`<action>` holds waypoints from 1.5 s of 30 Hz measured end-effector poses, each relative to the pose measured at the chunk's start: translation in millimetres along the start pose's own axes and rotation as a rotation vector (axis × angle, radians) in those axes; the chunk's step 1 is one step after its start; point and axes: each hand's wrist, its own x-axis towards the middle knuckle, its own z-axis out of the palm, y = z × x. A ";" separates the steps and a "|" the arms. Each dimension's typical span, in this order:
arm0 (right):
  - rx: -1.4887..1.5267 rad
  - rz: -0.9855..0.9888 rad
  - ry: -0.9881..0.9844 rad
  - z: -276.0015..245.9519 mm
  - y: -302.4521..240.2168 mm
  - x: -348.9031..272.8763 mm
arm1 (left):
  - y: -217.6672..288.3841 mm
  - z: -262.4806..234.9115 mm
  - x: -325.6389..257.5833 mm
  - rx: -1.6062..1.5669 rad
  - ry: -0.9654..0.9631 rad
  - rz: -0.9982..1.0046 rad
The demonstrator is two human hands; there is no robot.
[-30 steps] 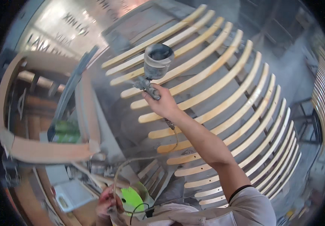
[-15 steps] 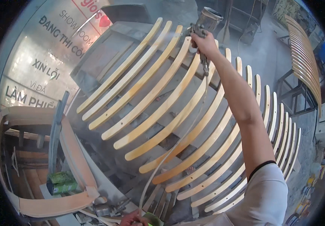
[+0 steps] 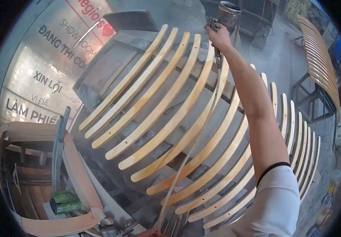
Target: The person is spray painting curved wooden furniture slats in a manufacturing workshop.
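My right hand (image 3: 220, 38) is closed around a spray gun (image 3: 229, 15) with a metal cup on top. It is held up at the far side, beyond the upper ends of the slats. From the gun's lower end a thin pale hose (image 3: 186, 160) runs down across the work to the bottom edge. There my left hand (image 3: 151, 232), mostly cut off by the frame, is closed on the hose. Beneath the gun and my right arm lie many curved, pale wooden slats (image 3: 128, 161), spaced side by side. Several have small dark holes near their ends.
A curved wooden frame (image 3: 79, 170) stands at lower left, with a green box (image 3: 65, 202) and a grey upright bar (image 3: 57, 158) beside it. A printed sheet (image 3: 40, 63) hangs at left. Another row of slats (image 3: 320, 59) rests on a stand at far right. Haze hangs over the work.
My right hand has moved the spray gun slightly farther away and to the right, off the slats' upper ends. The hose has shifted with it. The pale spray at the gun's nozzle no longer shows.
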 end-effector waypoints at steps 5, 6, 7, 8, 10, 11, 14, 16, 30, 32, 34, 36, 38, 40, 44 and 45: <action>0.327 0.169 -0.270 -60.8 -3.1 -64.7 | 13.3 -15.9 -27.2 -0.063 -0.195 0.118; 0.355 0.222 -0.322 -78.7 -14.9 -85.6 | -3.9 -35.0 -30.3 -0.077 -0.193 0.114; 0.353 0.230 -0.314 -96.9 -19.2 -103.4 | -15.9 -45.8 -32.9 -0.090 -0.200 0.106; 0.339 0.251 -0.382 -112.8 -19.2 -117.5 | -16.7 -38.9 -30.8 -0.133 -0.162 0.172; 0.320 0.282 -0.432 -139.2 -16.6 -136.5 | -0.1 -15.2 -39.4 -0.166 -0.124 0.136; 0.319 0.318 -0.505 -147.2 -15.9 -143.4 | 8.4 -6.2 -43.4 -0.207 -0.070 0.111; 0.301 0.316 -0.544 -156.4 -5.7 -143.1 | 1.5 -8.0 -38.2 -0.153 -0.041 0.122; 0.291 0.277 -0.497 -150.9 1.1 -133.9 | -5.6 -25.4 -27.8 -0.053 -0.102 0.097; 0.317 0.202 0.012 -80.6 65.5 -17.7 | 40.7 42.0 -14.8 0.204 0.014 0.037; 0.288 0.189 0.017 -89.1 70.4 -20.7 | 46.4 46.4 -18.5 0.177 0.021 -0.019; 0.195 0.170 -0.005 -104.6 62.4 -32.5 | 47.0 45.3 -29.4 0.149 0.041 -0.078; 0.228 0.197 -0.048 -130.8 63.4 -53.0 | 39.3 35.3 -33.8 0.262 -0.140 0.087; 0.253 0.295 -0.145 -155.2 49.0 -85.4 | 16.5 29.9 -43.0 0.147 -0.060 0.155; 0.246 0.287 -0.195 -204.0 41.7 -118.2 | -12.3 -5.3 -46.4 -0.031 -0.158 0.106; 0.247 0.302 -0.447 -251.2 11.2 -198.1 | -7.8 14.6 -85.1 -0.185 0.070 0.117; 0.252 0.299 -0.461 -255.5 -2.5 -216.1 | -10.7 17.0 -90.0 -0.195 0.082 0.119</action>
